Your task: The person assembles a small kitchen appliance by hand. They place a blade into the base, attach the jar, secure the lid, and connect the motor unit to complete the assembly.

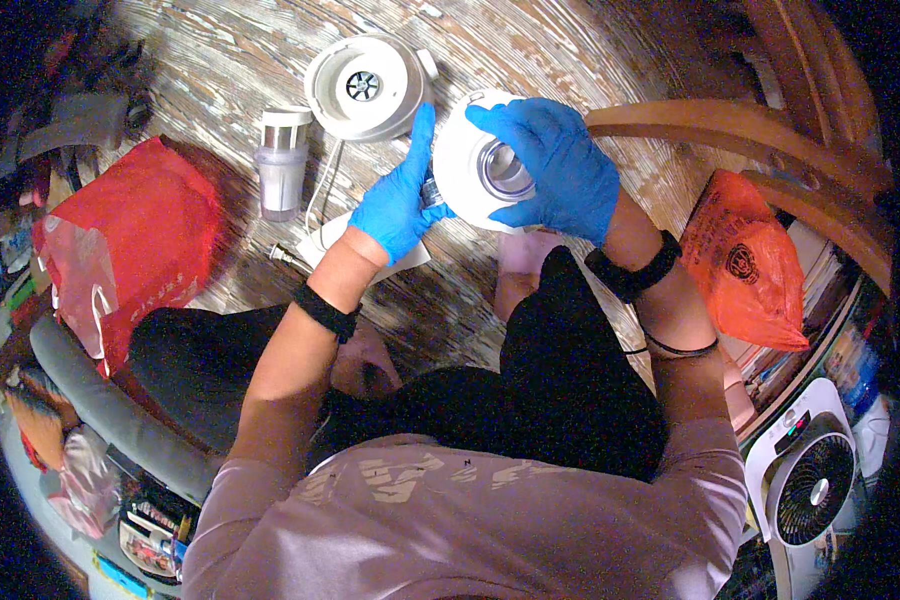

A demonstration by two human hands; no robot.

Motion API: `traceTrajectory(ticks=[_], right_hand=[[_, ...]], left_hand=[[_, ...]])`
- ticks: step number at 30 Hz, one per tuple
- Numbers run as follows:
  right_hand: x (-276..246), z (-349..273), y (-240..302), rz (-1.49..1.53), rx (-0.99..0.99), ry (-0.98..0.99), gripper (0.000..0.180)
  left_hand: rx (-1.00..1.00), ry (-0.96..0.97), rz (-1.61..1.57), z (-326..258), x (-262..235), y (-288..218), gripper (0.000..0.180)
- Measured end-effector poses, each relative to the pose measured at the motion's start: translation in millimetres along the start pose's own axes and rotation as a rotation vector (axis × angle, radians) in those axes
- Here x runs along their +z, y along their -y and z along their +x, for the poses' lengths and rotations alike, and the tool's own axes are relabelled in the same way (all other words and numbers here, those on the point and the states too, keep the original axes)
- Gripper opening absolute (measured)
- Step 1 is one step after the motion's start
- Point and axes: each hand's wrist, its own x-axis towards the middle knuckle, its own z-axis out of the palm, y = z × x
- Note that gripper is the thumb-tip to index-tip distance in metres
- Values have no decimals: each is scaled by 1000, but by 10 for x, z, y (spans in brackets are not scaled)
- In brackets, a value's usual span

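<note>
In a blue glove, my left hand (398,200) grips the left side of a blender jar, where a bit of clear plastic shows. Its thumb and fingers are partly hidden behind the jar. My right hand (560,165), also gloved in blue, curves over the right side of the jar's round white lid (458,165). Its fingers straddle the clear cap (506,172) in the lid's middle. Most of the jar's body is hidden under the lid. Just beyond my left hand stands the white blender base (400,75), its dark drive socket facing up.
A small clear blending cup (282,180) stands left of the base. The cord (325,185) runs toward a white sheet (407,262) and plug (288,256). A red bag (160,225) lies left; an orange bag (745,260), wooden chair legs (700,122) and a fan (813,490) are right.
</note>
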Motion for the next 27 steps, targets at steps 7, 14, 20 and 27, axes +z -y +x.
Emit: traceTrajectory(ticks=[7,14,20,27], right_hand=[[-99,107,100,21,1,30,87],[102,132,412,-27,175,-141,68],[27,154,245,48,29,-50,67],[-195,81,122,54,20,182,72]], left_hand=[[7,53,57,-19,-33,-62,105],[-69,19,-137,-32,80,-187,98],[-57,-15,-74,-7,39,-141,87],[-9,-4,6,13,-14,-121,85]])
